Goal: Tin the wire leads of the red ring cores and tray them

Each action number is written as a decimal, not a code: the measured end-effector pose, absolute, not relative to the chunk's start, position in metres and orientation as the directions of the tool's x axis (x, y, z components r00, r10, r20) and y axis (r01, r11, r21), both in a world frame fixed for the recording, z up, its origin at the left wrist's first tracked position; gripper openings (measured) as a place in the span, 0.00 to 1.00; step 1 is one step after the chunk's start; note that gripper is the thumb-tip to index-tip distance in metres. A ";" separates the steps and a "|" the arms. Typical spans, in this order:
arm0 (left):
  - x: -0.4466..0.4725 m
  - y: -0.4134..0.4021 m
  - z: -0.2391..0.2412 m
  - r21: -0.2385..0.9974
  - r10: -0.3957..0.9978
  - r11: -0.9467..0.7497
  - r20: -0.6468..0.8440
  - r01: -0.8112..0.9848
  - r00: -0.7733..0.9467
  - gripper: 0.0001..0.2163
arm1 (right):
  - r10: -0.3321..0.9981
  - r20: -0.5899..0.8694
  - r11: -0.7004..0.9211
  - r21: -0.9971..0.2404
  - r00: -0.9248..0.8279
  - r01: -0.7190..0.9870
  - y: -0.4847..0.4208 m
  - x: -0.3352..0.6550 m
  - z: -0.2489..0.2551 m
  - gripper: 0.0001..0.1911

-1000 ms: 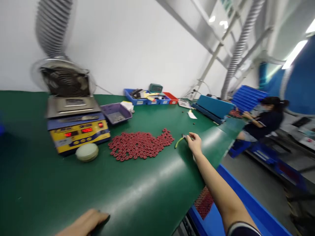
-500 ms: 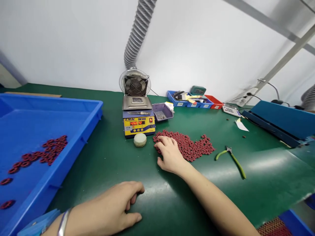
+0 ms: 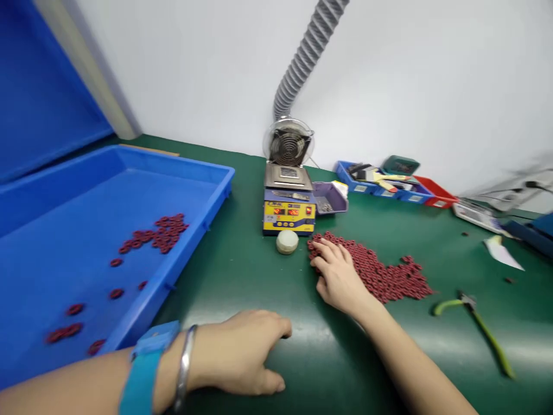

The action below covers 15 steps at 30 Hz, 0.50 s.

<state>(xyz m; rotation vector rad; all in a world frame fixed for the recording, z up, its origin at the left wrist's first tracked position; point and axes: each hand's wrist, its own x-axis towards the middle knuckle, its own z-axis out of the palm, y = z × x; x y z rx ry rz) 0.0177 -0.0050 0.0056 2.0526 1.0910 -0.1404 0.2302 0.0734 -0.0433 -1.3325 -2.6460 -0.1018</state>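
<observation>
My right hand (image 3: 341,276) rests with its fingers spread on the left end of a flat cluster of small dark red ring-shaped parts (image 3: 384,276); the fingertips touch some of them. Nothing shows gripped there, though the underside of the hand is hidden. My left hand (image 3: 242,351) hovers low over or lies on the green table nearer to me, thumb apart from loosely bent fingers, and holds nothing visible. A metal bangle (image 3: 185,366) and a blue wrist strap (image 3: 144,369) are on that wrist. Just beyond the hands sits a small round pale tin (image 3: 287,242).
On the left, a large blue tray (image 3: 190,167) holds more red rings (image 3: 168,230). A yellow-and-blue solder pot (image 3: 289,210) stands behind the tin, beside a purple bin (image 3: 334,199). Green-handled cutters (image 3: 484,328) lie at right. Small blue bins (image 3: 363,187) and a red bin (image 3: 438,193) line the wall.
The view has swung left, so the table items appear farther right and more of the blue tray shows. Both hands stay in nearly the same places on the table.
</observation>
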 end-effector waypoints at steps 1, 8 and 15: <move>0.018 -0.005 0.006 0.586 0.641 -0.345 -0.424 0.733 0.640 0.23 | 0.788 0.193 0.596 -0.009 -0.584 0.803 0.073 0.230 -0.044 0.16; 0.021 0.003 -0.010 0.562 0.541 -0.493 -0.400 0.664 0.740 0.29 | 0.594 0.438 0.687 0.160 -0.674 0.709 0.083 0.241 -0.068 0.12; 0.022 0.002 -0.010 0.520 0.535 -0.525 -0.415 0.674 0.736 0.30 | 0.604 0.407 0.687 0.169 -0.685 0.707 0.083 0.241 -0.071 0.07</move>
